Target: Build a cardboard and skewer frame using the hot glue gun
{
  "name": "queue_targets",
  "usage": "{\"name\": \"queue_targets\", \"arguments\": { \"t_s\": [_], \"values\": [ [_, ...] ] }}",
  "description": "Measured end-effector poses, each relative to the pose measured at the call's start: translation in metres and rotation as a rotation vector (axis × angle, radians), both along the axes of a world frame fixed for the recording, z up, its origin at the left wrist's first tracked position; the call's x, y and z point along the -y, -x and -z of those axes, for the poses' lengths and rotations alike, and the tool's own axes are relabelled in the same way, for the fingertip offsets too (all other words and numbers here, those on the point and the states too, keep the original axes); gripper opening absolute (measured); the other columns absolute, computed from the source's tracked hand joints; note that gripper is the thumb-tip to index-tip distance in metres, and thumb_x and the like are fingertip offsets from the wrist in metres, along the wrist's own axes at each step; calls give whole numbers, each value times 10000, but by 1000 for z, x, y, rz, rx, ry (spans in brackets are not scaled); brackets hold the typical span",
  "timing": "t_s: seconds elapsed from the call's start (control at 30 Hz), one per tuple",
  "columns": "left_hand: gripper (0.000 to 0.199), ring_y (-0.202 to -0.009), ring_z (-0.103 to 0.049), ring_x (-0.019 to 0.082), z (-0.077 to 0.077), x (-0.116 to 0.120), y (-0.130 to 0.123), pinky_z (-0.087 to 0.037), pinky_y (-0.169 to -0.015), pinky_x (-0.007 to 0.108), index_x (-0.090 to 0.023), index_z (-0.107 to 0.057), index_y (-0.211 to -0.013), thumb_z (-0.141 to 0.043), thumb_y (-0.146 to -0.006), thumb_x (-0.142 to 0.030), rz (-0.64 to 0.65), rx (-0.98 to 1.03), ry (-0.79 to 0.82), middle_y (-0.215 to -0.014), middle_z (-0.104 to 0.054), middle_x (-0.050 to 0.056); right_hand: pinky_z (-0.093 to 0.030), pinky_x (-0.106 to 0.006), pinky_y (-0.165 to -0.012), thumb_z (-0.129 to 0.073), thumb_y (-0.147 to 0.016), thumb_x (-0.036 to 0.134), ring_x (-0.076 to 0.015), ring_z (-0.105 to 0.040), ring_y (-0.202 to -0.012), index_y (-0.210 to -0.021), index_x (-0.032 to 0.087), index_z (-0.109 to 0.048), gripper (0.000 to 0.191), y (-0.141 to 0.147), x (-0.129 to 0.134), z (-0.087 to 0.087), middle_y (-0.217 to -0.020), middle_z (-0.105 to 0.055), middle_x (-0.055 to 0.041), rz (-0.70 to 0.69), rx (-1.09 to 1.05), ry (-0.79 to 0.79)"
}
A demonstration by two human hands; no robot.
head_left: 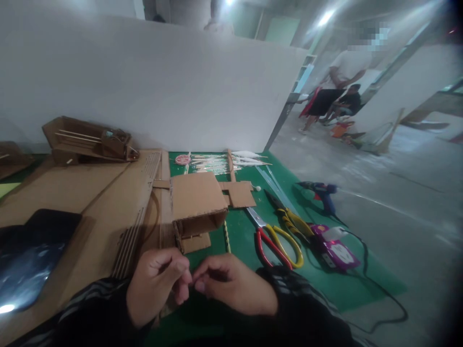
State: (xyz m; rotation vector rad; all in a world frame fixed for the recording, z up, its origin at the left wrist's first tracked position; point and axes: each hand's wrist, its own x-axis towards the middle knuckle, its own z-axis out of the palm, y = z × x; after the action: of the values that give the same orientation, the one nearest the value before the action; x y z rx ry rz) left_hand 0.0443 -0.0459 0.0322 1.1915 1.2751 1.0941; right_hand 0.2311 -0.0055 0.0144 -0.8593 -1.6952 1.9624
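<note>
Box [197, 190] of cardboard sits on the worktop [238, 243], just beyond the left hand [154, 282] and right hand [235, 284]. Each grip is narrow, the two nearly meeting; from here I can't tell what, if anything, they hold. Fine fingerwork seems in hand, calling for steadiness next.

Brown cardboard box [197, 193], open end nearest

a person [347, 70] stands out past a pale partition [155, 86].
</note>
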Motion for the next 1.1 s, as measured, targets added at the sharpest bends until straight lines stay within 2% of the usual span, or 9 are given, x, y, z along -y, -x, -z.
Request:
{"name": "queue_targets", "arguments": {
  "t_s": [0.1,0.17,0.4,0.53,0.7,0.8,0.93,1.03,1.1],
  "values": [
    [656,-339,-524,103,2,-1,1,-397,-396,189,-146,-619,-546,-600,-771,-762,-35,26,-13,-389,-599,32,-432,-202,-606,-721,-850,470,-76,-522,-625,-873,96,-748,376,0,0,-3,-722,-634,-11,39,-54,4],
    [630,-346,-529,100,5,-1,2,-412,-412,188,-139,-657,-584,-601,-800,-728,-1,30,-46,-397,-604,29,-436,-193,-585,-725,-853,451,-72,-524,-609,-876,108,-769,347,-1,-1,-6,-733,-658,-16,51,-90,1],
    [516,-359,-528,104,17,-3,6,-406,-388,178,-129,-771,-895,-570,-901,-604,117,62,-129,-455,-637,29,-439,-188,-556,-728,-869,384,-73,-530,-586,-912,128,-805,271,-5,-3,-9,-733,-664,-22,32,-148,-27],
    [472,-344,-505,94,15,-3,5,-402,-392,169,-148,-785,-962,-551,-926,-556,159,-86,-205,-432,-605,7,-441,-192,-557,-721,-872,388,-72,-525,-584,-916,124,-806,281,-4,-2,-8,-755,-651,-26,44,-141,-42],
    [270,-438,-562,87,14,-2,3,-444,-485,155,-220,-780,-975,-705,-856,-450,144,-293,-374,-515,-624,-30,-415,-204,-545,-695,-882,435,-89,-517,-565,-833,106,-789,346,-2,-1,-8,-653,-614,-9,50,-83,-132],
    [258,-474,-575,82,17,-1,2,-455,-522,154,-243,-768,-1009,-778,-807,-403,166,-408,-475,-578,-651,-37,-412,-222,-578,-647,-904,497,-113,-538,-610,-774,107,-759,426,-1,0,-7,-656,-615,-20,81,14,-292],
    [202,-512,-600,91,19,-2,1,-458,-543,159,-228,-777,-968,-772,-825,-370,171,-515,-595,-603,-662,-21,-311,-218,-523,-566,-956,516,-89,-450,-541,-588,144,-639,529,1,-1,1,-563,-489,19,185,144,-664],
    [144,-525,-608,94,18,-3,1,-446,-535,164,-218,-781,-884,-722,-870,-348,162,-521,-571,-628,-681,-5,-248,-246,-506,-512,-982,537,-87,-385,-516,-510,159,-530,605,-1,-3,10,-535,-442,23,250,187,-976],
    [182,-551,-617,105,17,-5,1,-443,-543,174,-214,-768,-795,-689,-890,-348,151,-499,-482,-637,-690,2,-247,-261,-511,-494,-996,525,-95,-396,-517,-534,164,-560,590,-2,-4,13,-534,-473,11,261,223,-1118]
  ]
}}
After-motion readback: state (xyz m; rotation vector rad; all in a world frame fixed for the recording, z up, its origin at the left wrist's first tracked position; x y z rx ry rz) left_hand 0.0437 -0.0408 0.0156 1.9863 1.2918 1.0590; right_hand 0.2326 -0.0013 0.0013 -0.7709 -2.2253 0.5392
